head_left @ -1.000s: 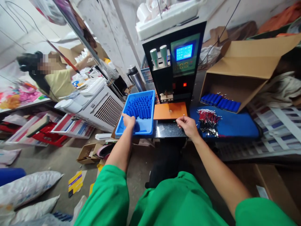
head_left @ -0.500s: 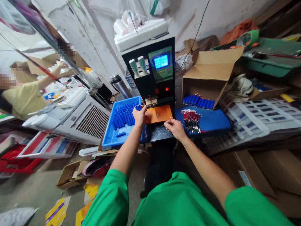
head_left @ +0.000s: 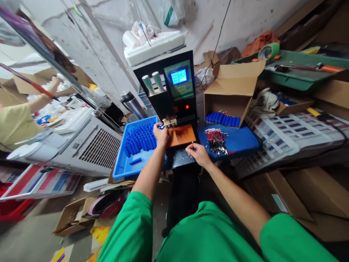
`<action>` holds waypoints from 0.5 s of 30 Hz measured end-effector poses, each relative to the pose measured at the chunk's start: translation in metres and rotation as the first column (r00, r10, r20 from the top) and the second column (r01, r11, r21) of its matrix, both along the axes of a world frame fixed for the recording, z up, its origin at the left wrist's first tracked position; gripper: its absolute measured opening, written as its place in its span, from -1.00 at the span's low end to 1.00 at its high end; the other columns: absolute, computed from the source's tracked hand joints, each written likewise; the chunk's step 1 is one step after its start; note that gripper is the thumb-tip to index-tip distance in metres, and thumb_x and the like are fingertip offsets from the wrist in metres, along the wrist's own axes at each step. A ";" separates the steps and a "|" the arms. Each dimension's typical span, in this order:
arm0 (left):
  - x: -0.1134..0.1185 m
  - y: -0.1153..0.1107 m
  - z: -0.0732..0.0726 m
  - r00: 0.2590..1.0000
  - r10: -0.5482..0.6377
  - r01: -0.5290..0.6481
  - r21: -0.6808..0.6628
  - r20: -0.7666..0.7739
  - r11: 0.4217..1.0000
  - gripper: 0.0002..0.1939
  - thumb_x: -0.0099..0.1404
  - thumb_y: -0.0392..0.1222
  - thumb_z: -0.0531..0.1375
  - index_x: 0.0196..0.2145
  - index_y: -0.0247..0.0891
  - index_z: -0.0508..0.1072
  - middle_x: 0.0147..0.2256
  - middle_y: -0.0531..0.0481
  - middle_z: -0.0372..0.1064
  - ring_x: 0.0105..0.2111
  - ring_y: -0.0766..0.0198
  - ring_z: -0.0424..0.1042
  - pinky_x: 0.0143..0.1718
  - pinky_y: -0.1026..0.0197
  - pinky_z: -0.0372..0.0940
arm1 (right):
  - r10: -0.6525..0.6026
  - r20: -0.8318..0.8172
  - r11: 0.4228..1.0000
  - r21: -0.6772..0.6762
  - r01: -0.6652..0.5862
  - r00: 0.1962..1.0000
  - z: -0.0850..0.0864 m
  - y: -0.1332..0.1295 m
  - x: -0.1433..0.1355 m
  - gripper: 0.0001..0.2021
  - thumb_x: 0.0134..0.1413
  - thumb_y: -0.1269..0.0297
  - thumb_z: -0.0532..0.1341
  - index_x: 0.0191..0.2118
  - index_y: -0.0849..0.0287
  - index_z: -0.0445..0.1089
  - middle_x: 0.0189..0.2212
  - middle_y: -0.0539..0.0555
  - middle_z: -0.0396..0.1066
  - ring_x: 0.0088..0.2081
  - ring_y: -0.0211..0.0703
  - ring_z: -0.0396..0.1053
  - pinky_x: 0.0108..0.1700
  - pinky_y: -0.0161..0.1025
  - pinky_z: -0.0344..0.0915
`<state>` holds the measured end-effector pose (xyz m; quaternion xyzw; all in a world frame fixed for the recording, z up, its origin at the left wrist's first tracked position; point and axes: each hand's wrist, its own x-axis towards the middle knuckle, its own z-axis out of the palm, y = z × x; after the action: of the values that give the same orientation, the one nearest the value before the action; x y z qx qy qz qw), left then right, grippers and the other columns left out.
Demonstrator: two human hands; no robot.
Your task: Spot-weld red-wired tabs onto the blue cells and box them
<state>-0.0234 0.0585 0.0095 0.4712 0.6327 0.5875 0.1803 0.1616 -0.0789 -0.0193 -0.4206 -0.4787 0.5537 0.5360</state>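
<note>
My left hand [head_left: 161, 135] is closed on a blue cylinder [head_left: 161, 126], just left of the metal contacts at the front of a black machine [head_left: 177, 100] with a lit blue screen. My right hand [head_left: 198, 153] is pinched at the near right edge of the orange plate [head_left: 181, 135]; a small pale tip shows above the fingers, too small to name. Left of my left hand, a blue tray [head_left: 118, 160] holds rows of blue cylinders. A bundle of red and black wires [head_left: 216, 140] lies on the blue surface to the right of the plate.
An open cardboard box [head_left: 231, 80] with blue cylinders stands behind the wires. A steel flask [head_left: 133, 103] is behind the tray. White crates [head_left: 278, 134] and a green tray [head_left: 300, 82] are at the right. At far left, a person in a yellow top [head_left: 16, 122] reaches forward.
The view has shifted, so the machine and trays appear further left. My left hand sits closer to the machine's contacts with the blue cylinder. My right hand remains pinched near the plate.
</note>
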 end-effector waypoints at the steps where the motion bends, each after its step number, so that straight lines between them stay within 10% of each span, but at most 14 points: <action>1: 0.000 -0.001 0.000 1.000 -0.012 0.012 0.003 0.000 1.000 -0.74 0.00 -0.33 0.31 -0.32 -0.23 0.36 -0.32 0.04 0.39 -0.29 0.30 0.38 -0.17 0.26 0.29 | 0.002 -0.004 1.000 -0.003 -0.002 1.000 0.000 0.000 0.000 -0.68 -0.07 -0.01 0.34 -0.43 0.17 0.41 -0.60 -0.05 0.32 -0.56 -0.28 0.23 -0.49 -0.29 0.23; 15: 0.008 -0.001 0.006 0.998 -0.055 0.056 0.035 -0.015 0.998 -0.73 0.02 -0.37 0.33 -0.29 -0.24 0.41 -0.32 0.06 0.42 -0.28 0.31 0.40 -0.16 0.30 0.26 | 0.019 0.013 0.999 -0.043 -0.019 1.000 -0.003 -0.003 -0.002 -0.67 -0.08 -0.03 0.34 -0.44 0.16 0.39 -0.61 -0.05 0.31 -0.57 -0.28 0.23 -0.49 -0.29 0.21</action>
<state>-0.0155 0.0574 0.0155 0.4957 0.6101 0.5900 0.1840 0.1593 -0.0822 -0.0219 -0.4312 -0.4744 0.5660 0.5184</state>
